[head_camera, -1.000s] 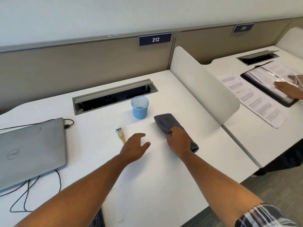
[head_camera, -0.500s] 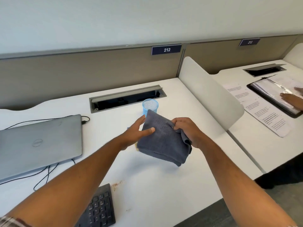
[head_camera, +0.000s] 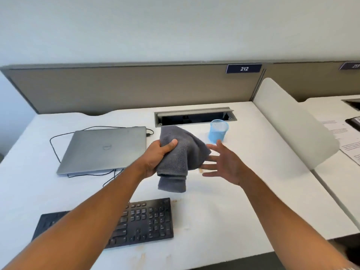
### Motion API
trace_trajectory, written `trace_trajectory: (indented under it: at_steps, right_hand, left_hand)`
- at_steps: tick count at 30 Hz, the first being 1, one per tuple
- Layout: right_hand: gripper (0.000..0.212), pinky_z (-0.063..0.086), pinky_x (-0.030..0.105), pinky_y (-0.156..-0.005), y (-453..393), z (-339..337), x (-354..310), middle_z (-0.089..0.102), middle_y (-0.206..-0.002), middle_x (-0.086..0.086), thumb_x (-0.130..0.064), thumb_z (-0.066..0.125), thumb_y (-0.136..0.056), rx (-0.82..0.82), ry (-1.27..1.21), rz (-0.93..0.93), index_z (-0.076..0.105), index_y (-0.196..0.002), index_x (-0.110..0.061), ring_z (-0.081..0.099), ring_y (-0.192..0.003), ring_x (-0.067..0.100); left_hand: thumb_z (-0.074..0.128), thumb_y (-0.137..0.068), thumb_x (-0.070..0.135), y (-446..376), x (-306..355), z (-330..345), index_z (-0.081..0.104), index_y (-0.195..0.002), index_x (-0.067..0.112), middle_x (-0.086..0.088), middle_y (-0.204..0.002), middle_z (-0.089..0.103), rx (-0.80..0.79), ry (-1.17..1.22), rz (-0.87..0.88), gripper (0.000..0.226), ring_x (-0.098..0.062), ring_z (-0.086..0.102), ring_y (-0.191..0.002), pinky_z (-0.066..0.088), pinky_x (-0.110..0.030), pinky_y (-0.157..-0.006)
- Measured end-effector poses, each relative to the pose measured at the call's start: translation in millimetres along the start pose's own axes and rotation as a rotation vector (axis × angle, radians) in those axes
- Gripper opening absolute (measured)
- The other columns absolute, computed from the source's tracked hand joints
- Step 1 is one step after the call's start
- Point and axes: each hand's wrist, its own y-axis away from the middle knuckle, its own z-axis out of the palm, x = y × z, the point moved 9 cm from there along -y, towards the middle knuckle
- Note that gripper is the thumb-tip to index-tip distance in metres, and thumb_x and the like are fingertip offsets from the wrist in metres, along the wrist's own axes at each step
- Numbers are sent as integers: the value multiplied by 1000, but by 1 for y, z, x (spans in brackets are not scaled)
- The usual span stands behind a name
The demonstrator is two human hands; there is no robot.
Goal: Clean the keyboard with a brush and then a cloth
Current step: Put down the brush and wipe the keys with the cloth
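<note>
My left hand (head_camera: 158, 155) grips a dark grey cloth (head_camera: 180, 158), thumb over its front, and holds it up above the white desk (head_camera: 224, 203). The cloth hangs folded, its lower end dangling. Just to the right, my right hand (head_camera: 224, 162) is spread with straight fingers, fingertips close to the cloth's right edge and holding nothing. A black keyboard (head_camera: 144, 221) lies at the near edge of the desk, below the cloth, with my left forearm crossing over its left half. The brush is hidden from view.
A closed grey laptop (head_camera: 103, 149) with black cables lies at the left. A blue mesh cup (head_camera: 218, 131) stands behind my hands, in front of an open cable tray (head_camera: 194, 117). A white divider (head_camera: 292, 123) borders the desk on the right, with papers beyond.
The cloth passed from my right hand to my left, which now grips it alone. My right hand let go and spread. The view swung left and down, bringing the keyboard in.
</note>
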Motion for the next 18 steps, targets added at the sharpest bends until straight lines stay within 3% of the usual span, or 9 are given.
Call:
trace_trajectory:
  at_steps: [3,7,12,15,18]
  right_hand:
    - [72,50,62,-105,-4,44,24,69,-121,15,-33,87,-76,-86,18,-25,58,-137,-10,71,-105,34]
    - [47,57,44,-95,-10,90,38,74,-115,14,-9,81,-80,-84,0,-68,67,-124,-1,72,-105,29]
    - [35,59,37,-87,-14,136,57,76,-111,15,-8,77,-83,-24,34,-4,70,-116,3,71,-103,28]
    - [33,54,44,-97,-15,157,56,76,-110,11,-17,78,-82,12,43,-36,72,-111,-4,67,-107,28]
    - [34,45,47,-107,-16,184,48,76,-120,3,-28,73,-90,39,102,-95,71,-120,-14,66,-116,25]
  left_hand:
    - [72,-87,43,27,0,-36,66,-124,4,-11,-108,79,37,24,-4,54,-26,76,-98,61,-35,-78]
    - [70,-91,37,59,0,-76,64,-125,3,-13,-111,78,28,108,7,49,-26,76,-100,62,-34,-80]
    - [71,-90,23,93,-4,-122,59,-133,-2,-18,-120,74,22,186,21,52,-28,74,-106,62,-34,-83]
    - [73,-89,15,110,-10,-151,57,-138,-3,-24,-132,70,9,189,8,54,-32,72,-114,62,-37,-90]
    - [72,-86,8,127,-15,-178,61,-132,-5,-22,-127,73,-13,186,-20,50,-29,75,-109,63,-34,-88]
